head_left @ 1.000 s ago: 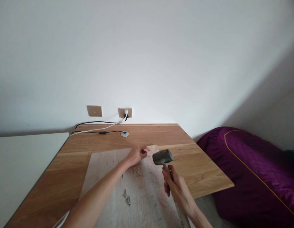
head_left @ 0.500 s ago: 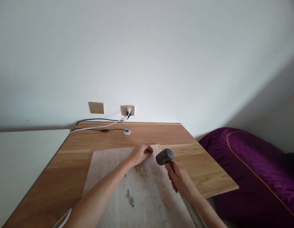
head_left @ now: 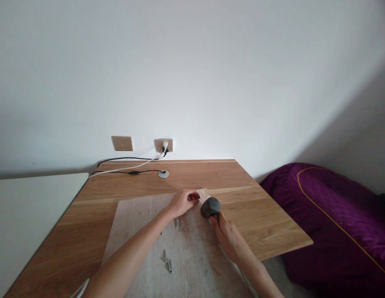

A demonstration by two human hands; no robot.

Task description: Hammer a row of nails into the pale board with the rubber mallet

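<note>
**Two hands meet at the far edge of a pale board**

Head view: one wooden table (head_left: 260, 215) fills the lower middle of the frame. A thin, pale board (head_left: 139, 219) lies flat on it and runs toward 6 o'clock, out of the picture.

The left hand (head_left: 182, 201) rests on the board's far edge. Its fingertips are drawn together in a pinch, and whatever sits between them is too small to make out. Just beside it, at 3 o'clock, the dark head of a mallet (head_left: 210, 207) is down at the board. The right hand (head_left: 228, 234) is wrapped tight around the handle just behind the head, covering it.

A few small metal fasteners (head_left: 180, 224) lie on the board at 6 o'clock from the left hand. Another pair (head_left: 167, 263) lies nearer the camera.

At 12 o'clock, the table's back edge meets a plain white wall (head_left: 192, 74). The wall carries a beige switch plate (head_left: 122, 143) and a socket (head_left: 163, 145) with plugs in it. Black and white cables (head_left: 127, 167) trail from the socket across the table's rear, past a round grey grommet (head_left: 163, 174).

At 9 o'clock a white surface (head_left: 30, 207) adjoins the table. At 3 o'clock lies purple bedding (head_left: 335, 223) with thin orange piping.
</note>
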